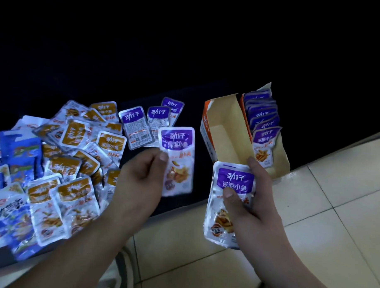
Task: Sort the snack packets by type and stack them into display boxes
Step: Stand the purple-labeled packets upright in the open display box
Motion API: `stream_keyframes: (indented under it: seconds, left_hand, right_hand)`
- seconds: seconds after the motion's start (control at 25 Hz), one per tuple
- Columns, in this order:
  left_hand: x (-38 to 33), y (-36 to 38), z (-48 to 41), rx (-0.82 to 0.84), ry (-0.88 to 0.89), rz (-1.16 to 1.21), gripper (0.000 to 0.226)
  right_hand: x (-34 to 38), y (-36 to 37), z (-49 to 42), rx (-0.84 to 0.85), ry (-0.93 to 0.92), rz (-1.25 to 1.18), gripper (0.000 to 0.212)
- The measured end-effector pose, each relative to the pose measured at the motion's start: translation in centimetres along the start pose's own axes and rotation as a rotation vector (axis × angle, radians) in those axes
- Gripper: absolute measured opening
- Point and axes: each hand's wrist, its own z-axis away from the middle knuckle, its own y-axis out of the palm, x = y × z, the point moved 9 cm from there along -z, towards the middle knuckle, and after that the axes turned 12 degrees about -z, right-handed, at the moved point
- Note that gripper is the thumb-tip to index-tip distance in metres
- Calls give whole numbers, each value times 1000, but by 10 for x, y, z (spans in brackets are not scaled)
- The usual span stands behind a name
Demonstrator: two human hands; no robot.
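Left hand [140, 174] pinches one purple packet [177, 160], looks headed for the purple stack [235, 177] the right hand [254, 200] grips. Display box [224, 132] sits just beyond that right hand, handy for loading.

**Dim Room, Dark Counter, Pale Tiled Floor**

A near-black counter [182, 206] runs from 9 o'clock to the centre, its front edge slanting up toward 3 o'clock; beyond it, from 10 to 2 o'clock, everything sinks into unlit blackness; a floor [343, 235] of large cream tiles fills 3 to 6 o'clock, crossed by thin dark grout lines [333, 206]; the light is weak and bluish.
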Motion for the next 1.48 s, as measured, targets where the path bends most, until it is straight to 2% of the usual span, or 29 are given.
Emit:
stream_keyframes:
  seconds: [0.08, 0.16, 0.32, 0.48, 0.6, 0.72, 0.88, 0.96, 1.04, 1.16, 1.24, 1.36, 1.48]
  left_hand:
    - [-4, 14, 28, 214, -202, 307, 24]
    - [-8, 26, 48, 340, -219, 308, 24]
    - [-6, 26, 53, 280, -139, 110, 24]
    - [-19, 29, 59, 246, -50, 107, 21]
    - [-21, 41, 61, 219, -34, 176, 6]
    - [-41, 67, 70, 341, 6, 244, 41]
    - [-64, 97, 77, 313, 172, 130, 48]
    - [-72, 119, 77, 398, 207, 158, 45]
    - [-75, 137, 74, 438, 358, 2, 39]
    - [-87, 152, 54, 190, 739, -669, 46]
    - [-94, 170, 44, 149, 823, -927, 54]
    - [-93, 194, 37, 204, 869, -1049, 39]
    - [-80, 178, 29, 136, 878, -987, 19]
  right_hand:
    - [2, 8, -3, -12, -4, -20, 62]
    - [0, 15, -5, -8, 8, -52, 55]
    - [5, 27, -3, 15, -20, -68, 39]
    - [13, 35, 3, 93, -80, -78, 55]
    - [14, 28, 5, 93, -113, -39, 60]
    - [17, 8, 1, 43, -113, -67, 57]
    - [18, -30, -9, -13, -97, -91, 60]
    - [22, -47, -8, -6, -108, -62, 68]
    - [24, -68, -4, -41, -127, -19, 70]
    - [23, -98, 0, -110, -132, 23, 61]
    - [22, -107, 1, -128, -133, 44, 57]
    - [23, -106, 0, -120, -140, 25, 54]
    - [27, -92, -5, -61, -161, 21, 62]
